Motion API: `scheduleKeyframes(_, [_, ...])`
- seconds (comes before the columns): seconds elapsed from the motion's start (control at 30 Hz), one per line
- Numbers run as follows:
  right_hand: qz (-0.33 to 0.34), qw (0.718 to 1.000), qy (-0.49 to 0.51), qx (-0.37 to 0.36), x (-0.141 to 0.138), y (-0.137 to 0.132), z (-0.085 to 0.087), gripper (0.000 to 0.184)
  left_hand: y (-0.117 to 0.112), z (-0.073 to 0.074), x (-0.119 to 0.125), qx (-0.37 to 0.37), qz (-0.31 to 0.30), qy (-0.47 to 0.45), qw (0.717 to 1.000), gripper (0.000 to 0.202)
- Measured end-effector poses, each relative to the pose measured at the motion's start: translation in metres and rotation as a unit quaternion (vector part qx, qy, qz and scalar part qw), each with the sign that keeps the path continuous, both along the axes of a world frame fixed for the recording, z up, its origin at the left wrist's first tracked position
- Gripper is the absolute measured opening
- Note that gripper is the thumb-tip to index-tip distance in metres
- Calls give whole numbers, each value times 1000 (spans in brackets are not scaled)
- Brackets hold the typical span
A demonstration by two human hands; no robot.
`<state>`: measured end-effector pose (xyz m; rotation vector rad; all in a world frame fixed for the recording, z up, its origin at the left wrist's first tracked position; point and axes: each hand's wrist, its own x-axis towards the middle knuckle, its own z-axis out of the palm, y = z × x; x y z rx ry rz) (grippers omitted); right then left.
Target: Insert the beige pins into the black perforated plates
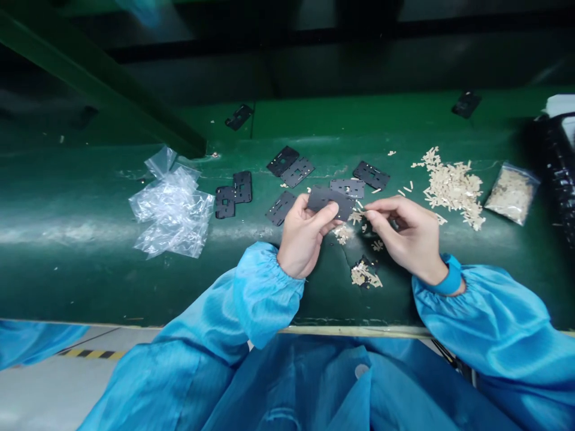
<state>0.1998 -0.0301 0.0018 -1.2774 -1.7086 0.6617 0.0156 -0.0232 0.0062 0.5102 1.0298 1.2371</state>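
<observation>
My left hand point(304, 236) grips a thin black plate point(330, 202) with the thumb on top and the fingers beneath. Just to its right, my right hand point(406, 233) pinches thumb and forefinger together near the plate's edge; whatever lies between the tips is too small to make out. Under and beside the hands lie small cream strips point(342, 233) in loose bits. Closer to me is a little heap of cream and black scraps point(366, 274). Behind the held plate, another black plate with cut-outs point(348, 188) rests on the green table.
Several more black plates point(242, 187) lie scattered left and behind. Clear plastic bags point(175, 209) are heaped at left. A large pile of cream strips point(453, 188) and a filled bag point(512, 194) lie right, near a black crate point(561, 173). A green post point(135, 102) stands at back left.
</observation>
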Motion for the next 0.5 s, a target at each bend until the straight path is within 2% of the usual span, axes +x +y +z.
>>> scheduleKeyframes(0.07, [-2,1000,-14,14,-2,-1,1,6,-2,3,1,-15,-6,1,1000,38])
scheduleKeyframes(0.3, [-13,996,45,-77,-7,-4,0,12,-8,2,4,14,-27,76,997,39])
scheduleKeyframes(0.5, [-14,991,70,-110,-7,-6,-2,13,-11,-2,3,36,-35,132,990,40])
